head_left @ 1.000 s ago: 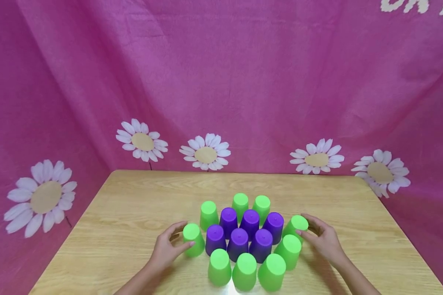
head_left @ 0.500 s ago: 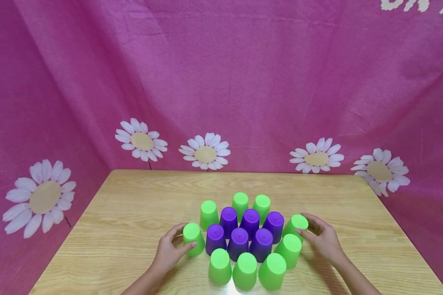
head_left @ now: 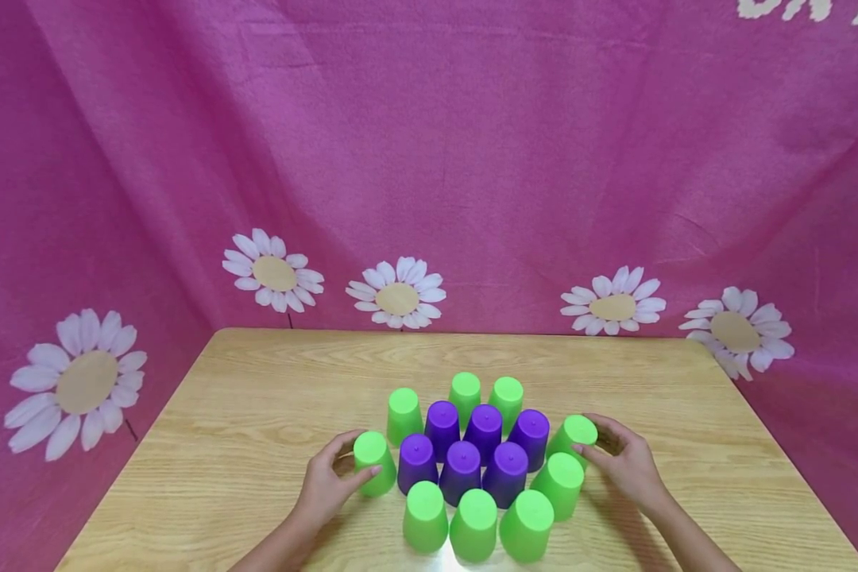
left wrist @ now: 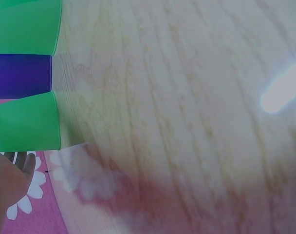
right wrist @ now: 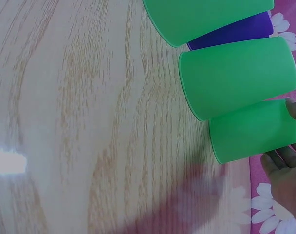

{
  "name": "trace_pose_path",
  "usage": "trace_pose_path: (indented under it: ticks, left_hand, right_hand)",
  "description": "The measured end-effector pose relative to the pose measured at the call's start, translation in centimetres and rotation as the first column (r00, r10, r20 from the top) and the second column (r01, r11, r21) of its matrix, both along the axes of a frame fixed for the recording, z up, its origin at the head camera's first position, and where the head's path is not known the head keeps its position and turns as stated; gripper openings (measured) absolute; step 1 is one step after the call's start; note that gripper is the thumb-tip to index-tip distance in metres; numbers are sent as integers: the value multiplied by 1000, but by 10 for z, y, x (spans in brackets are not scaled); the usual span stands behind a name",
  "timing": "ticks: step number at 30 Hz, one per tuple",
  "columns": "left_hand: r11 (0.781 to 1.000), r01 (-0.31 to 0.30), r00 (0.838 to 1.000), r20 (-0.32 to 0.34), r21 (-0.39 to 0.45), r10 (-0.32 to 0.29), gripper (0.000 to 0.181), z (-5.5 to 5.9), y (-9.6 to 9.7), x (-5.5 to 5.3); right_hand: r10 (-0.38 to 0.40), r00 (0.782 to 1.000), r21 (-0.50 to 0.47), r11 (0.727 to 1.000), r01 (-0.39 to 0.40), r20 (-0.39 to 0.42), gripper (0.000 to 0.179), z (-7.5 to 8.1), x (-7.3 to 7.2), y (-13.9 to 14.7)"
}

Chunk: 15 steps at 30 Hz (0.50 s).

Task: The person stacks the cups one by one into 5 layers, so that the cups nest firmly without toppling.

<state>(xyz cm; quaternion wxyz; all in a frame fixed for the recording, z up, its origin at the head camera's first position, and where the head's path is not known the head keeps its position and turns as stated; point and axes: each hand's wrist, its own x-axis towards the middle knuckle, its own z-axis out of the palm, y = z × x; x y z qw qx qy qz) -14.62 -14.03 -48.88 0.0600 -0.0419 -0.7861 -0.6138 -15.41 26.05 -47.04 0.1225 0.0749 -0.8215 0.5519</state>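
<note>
My left hand (head_left: 326,481) grips an upside-down green cup (head_left: 373,461) at the left end of the group, thumb on its near side and fingers behind it. At the right end, my right hand (head_left: 629,465) holds another upside-down green cup (head_left: 574,434) between thumb and fingers. Both cups stand upright on their rims on the table. Between them, two rows of purple cups (head_left: 461,473) sit upside down. In the right wrist view, the held green cup (right wrist: 255,131) has fingers under its side and the thumb near its base.
More green cups ring the purple ones: three in front, with the middle one (head_left: 473,526) on a bright glare patch, one at the right (head_left: 559,486), and several behind (head_left: 465,395). A wooden table (head_left: 257,397) meets a pink flowered cloth (head_left: 472,199) at the back.
Left forearm shifts very slightly; both hands stay on the same green cups. The cups keep their places, and the head view drifts a few pixels.
</note>
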Motion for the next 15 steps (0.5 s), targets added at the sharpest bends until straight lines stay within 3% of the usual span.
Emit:
trace_pose_path:
  ticks: [15]
  left_hand:
    - [998,-27,1000,-2,-54,27,51,11,-7,-8]
  right_hand:
    - [-36,999,22,999,36,2,43,8,-3,5]
